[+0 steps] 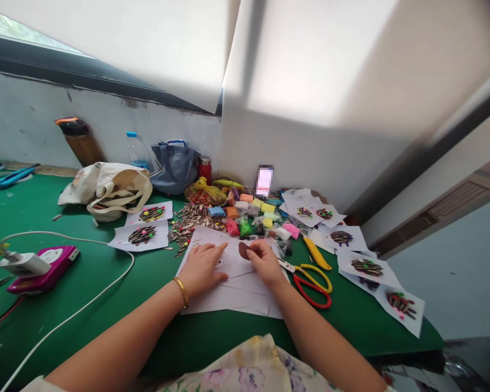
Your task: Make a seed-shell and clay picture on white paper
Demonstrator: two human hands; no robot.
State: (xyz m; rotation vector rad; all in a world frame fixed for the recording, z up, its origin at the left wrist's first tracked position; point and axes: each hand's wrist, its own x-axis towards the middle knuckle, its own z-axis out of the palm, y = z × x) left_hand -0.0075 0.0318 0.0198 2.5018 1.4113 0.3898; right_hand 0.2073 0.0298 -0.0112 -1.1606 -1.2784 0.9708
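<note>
My left hand [206,264] lies flat on white paper sheets [245,296], fingers stretched out. A small dark dot shows on the paper by its fingers. Between the thumb and fingers of my right hand [265,262] is a flat brown piece of what looks like modelling clay [244,250], held over the sheets. Faint drawn lines are visible on the top sheet. Just right of my right hand lie scissors [312,283] with one red and one yellow handle. Beyond the paper are a pile of sunflower seeds [196,219] and several coloured clay packets [245,226].
A yellow utility knife [316,253] lies beyond the scissors. Papers with seed-and-clay pictures rest at left [141,237] and right [367,267]. Further back stand a phone [264,181], a blue bag [175,167] and a cream bag [106,188]. A white cable [85,307] runs from a purple power strip [44,269].
</note>
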